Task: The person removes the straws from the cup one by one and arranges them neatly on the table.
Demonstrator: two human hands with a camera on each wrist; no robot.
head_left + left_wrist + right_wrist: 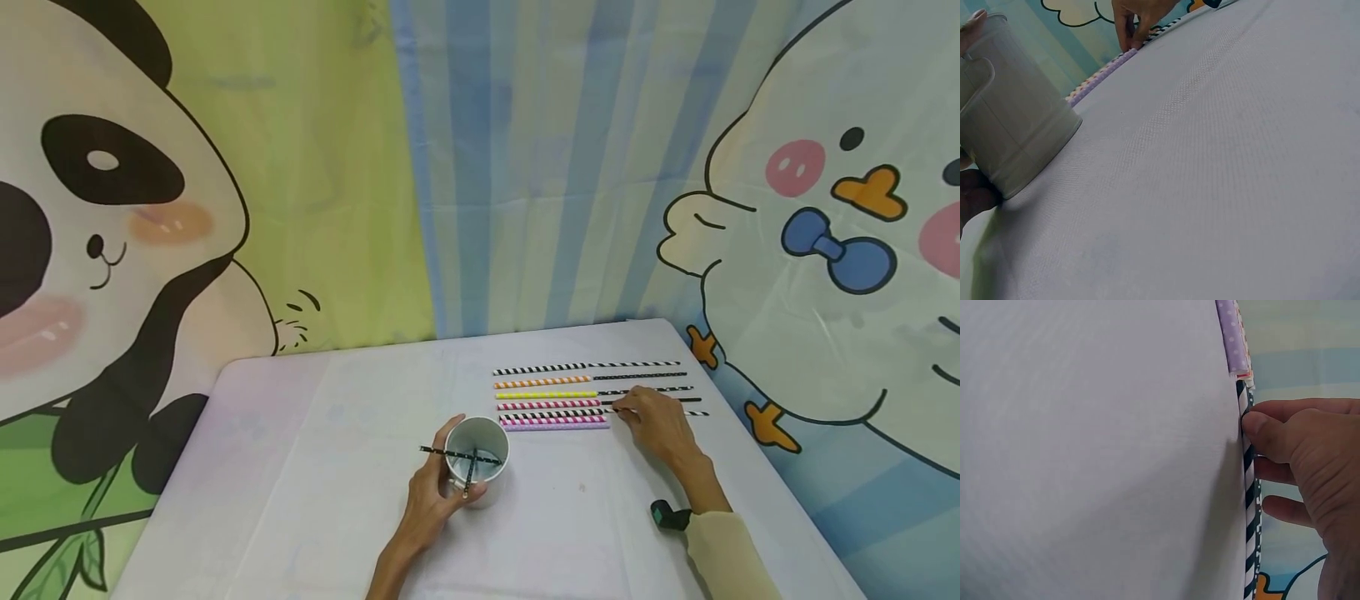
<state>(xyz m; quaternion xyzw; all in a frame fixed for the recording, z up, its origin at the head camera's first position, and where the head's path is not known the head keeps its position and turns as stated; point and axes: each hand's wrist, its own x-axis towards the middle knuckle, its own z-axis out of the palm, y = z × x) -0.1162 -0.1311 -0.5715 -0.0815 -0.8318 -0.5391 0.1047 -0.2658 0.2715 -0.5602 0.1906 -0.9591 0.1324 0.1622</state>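
My left hand (429, 502) grips a pale mug (492, 493) around its side, thumb near the front. Two black patterned straws stand crossed in the mug, one straw (437, 451) leaning out over the left of the rim. In the left wrist view the mug (1019, 119) looks tilted, its handle at the left. My right hand (656, 423) is at the right end of the straw rows. Its thumb and forefinger pinch a black-and-white striped straw (1249, 512), which lies along the table just past the end of a purple dotted straw (1231, 337).
Left of my right hand lie parallel paper straws, among them an orange straw (542, 382), a yellow straw (546, 395) and a purple straw (555, 427). Several black-patterned straws, such as one straw (639, 376), continue rightward. A small black-and-green object (669, 516) is beside my right wrist. Printed curtains (525, 167) border the white table (300, 500).
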